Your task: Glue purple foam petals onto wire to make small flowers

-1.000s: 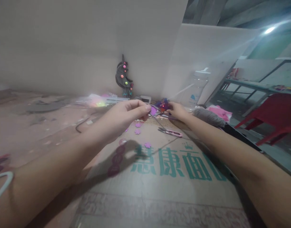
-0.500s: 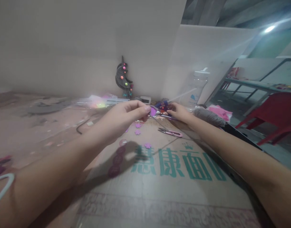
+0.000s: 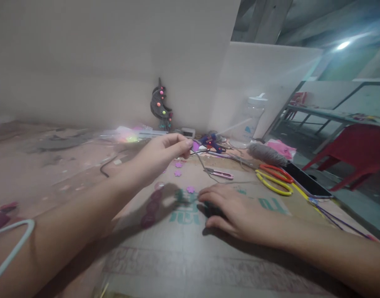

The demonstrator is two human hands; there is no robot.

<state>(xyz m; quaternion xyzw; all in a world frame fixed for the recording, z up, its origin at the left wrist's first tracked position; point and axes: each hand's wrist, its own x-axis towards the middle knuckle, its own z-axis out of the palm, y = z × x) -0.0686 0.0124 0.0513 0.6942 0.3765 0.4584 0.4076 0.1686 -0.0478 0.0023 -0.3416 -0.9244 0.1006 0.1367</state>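
Observation:
My left hand [image 3: 173, 150] is raised over the board, thumb and forefinger pinched on a strand of grey yarn [image 3: 200, 159]. A small purple piece [image 3: 195, 145] shows right at those fingertips; I cannot tell whether it is attached to the yarn. Low over the printed board [image 3: 183, 248], my right hand [image 3: 229, 211] has thumb and fingers apart and holds nothing. Its fingertips are close to a purple flower cutout [image 3: 190, 189]. Two more flower cutouts [image 3: 178, 169] lie farther back. Pink-handled thread snips [image 3: 219, 173] rest beyond the right hand.
A blue glue gun [image 3: 209, 142] lies at the back, near a clear bottle [image 3: 250, 120]. To the right are scissors [image 3: 275, 180], a grey yarn ball [image 3: 267, 154] and a phone [image 3: 309, 180]. A moon-shaped ornament [image 3: 160, 103] stands against the wall.
My right hand has left the glue gun and come back toward me, down beside the front flower cutout. My left hand keeps its pinch on the yarn. The view has shifted slightly.

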